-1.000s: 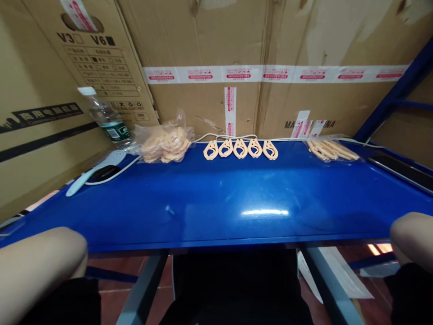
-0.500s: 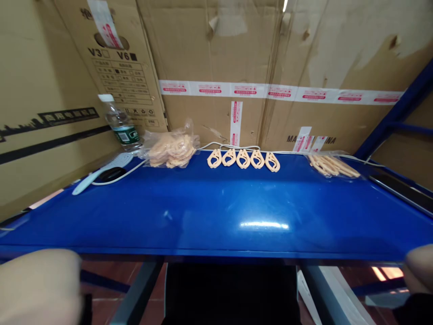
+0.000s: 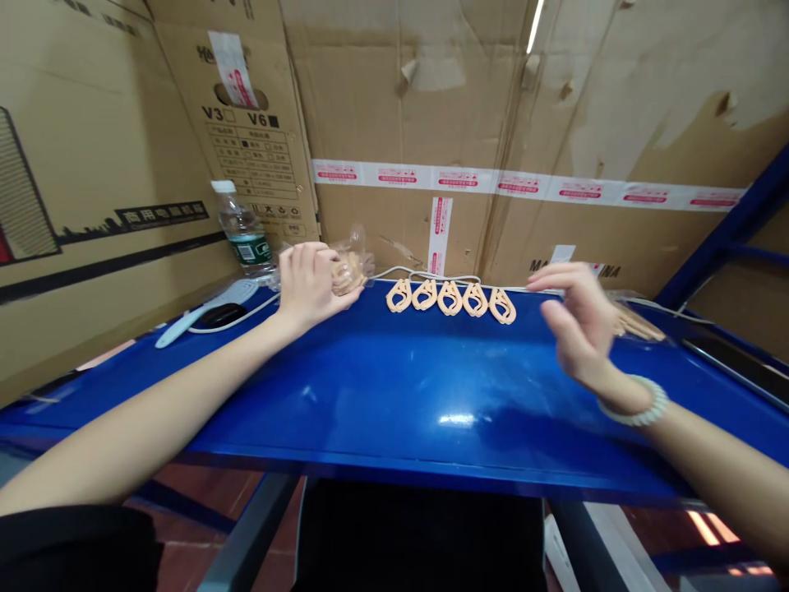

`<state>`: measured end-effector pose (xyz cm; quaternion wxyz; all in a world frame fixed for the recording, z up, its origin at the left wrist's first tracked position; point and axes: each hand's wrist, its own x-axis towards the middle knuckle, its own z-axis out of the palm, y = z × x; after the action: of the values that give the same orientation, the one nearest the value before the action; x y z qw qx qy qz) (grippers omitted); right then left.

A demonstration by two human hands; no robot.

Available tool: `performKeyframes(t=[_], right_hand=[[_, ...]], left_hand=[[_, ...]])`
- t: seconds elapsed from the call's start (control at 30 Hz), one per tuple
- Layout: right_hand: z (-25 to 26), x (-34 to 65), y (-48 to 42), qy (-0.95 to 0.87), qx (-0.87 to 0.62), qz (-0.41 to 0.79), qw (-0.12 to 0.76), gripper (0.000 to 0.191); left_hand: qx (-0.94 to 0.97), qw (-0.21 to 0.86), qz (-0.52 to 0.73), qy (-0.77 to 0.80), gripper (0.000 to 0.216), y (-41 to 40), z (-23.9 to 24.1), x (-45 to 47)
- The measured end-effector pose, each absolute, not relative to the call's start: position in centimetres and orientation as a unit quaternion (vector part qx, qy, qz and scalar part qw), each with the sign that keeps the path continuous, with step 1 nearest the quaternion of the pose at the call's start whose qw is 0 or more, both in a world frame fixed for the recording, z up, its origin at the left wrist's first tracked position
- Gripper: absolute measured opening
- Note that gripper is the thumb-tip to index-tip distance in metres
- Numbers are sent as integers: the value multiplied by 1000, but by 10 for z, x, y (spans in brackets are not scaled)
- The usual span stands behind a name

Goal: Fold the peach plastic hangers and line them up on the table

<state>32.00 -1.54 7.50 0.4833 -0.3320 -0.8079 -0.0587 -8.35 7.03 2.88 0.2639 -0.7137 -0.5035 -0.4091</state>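
Note:
My left hand point(image 3: 308, 284) reaches across the blue table point(image 3: 394, 395) and rests on a clear plastic bag of peach-coloured plastic pieces point(image 3: 350, 267) at the back left; its fingers cover most of the bag. Whether it grips the bag I cannot tell. My right hand point(image 3: 576, 325), with a bead bracelet on the wrist, hovers with fingers apart and holds nothing, just in front of a second bag of long peach pieces point(image 3: 638, 325) at the back right. Between both hands lies a row of several peach clips point(image 3: 449, 298).
Tall cardboard boxes point(image 3: 493, 123) wall in the back and left of the table. A water bottle point(image 3: 243, 230), a pale blue brush-like tool point(image 3: 197, 308) and a white cable point(image 3: 425, 275) sit at the back left. A dark flat device point(image 3: 733, 362) lies at the right edge.
Both arms have come up from below the table's front edge and stretched out over it, the left hand onto the bag, the right toward the back right. The camera has tilted up.

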Motion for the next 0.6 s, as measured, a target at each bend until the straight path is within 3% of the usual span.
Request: performKeyframes(t=[0.13, 0.6], right_hand=[[47, 323, 18, -791, -331, -42, 514, 13], [21, 336, 47, -763, -419, -9, 492, 14]], left_hand=[[-709, 280, -385, -521, 59, 72, 21, -85], [-723, 280, -374, -509, 38, 75, 17, -83]])
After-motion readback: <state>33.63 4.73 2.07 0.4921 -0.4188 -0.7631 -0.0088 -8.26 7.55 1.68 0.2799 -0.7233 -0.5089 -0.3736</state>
